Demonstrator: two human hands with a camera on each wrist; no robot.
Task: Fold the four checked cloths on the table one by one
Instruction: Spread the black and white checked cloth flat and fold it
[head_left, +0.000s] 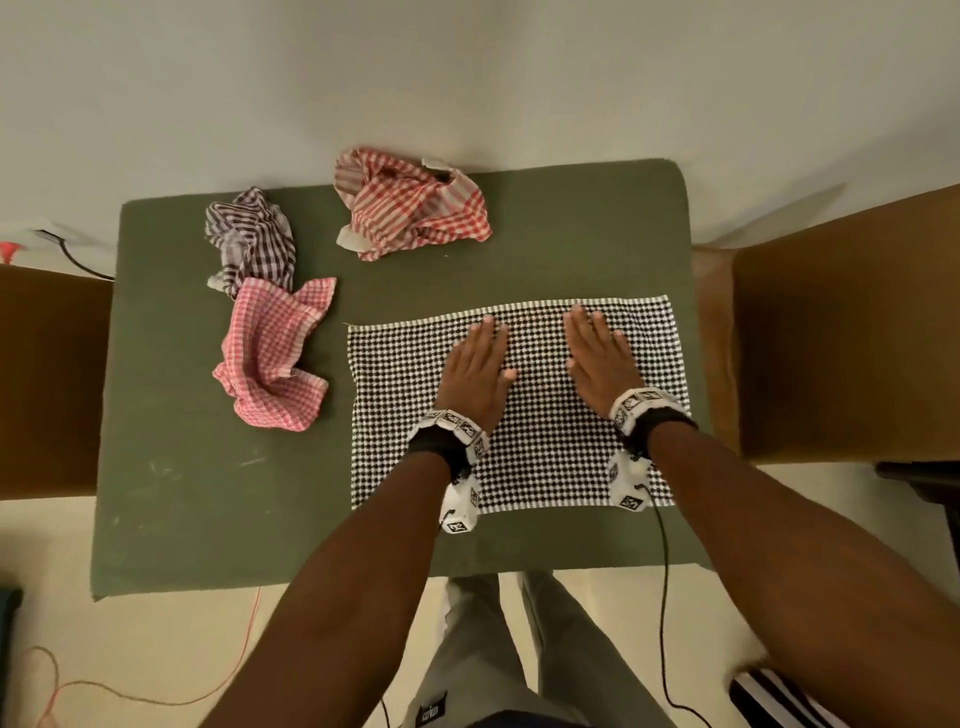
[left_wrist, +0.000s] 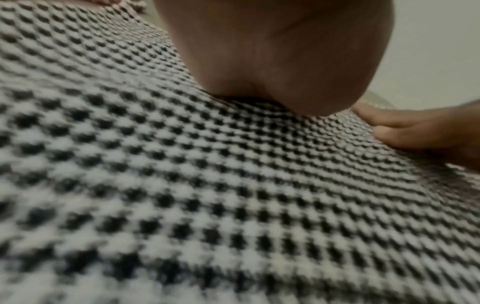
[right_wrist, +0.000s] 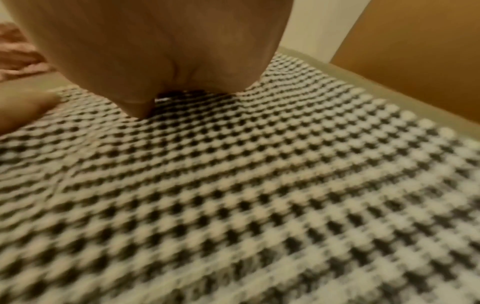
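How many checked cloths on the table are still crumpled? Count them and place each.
3. The red-and-white cloth lies at the table's far edge, the dark purple cloth far left, and the pink cloth just in front of it, touching. None seems hidden.

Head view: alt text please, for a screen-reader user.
Both hands, left hand and right hand, press flat on a spread black-and-white checked cloth on a green table. Three crumpled checked cloths, pink, dark purple and red, lie beyond and left.
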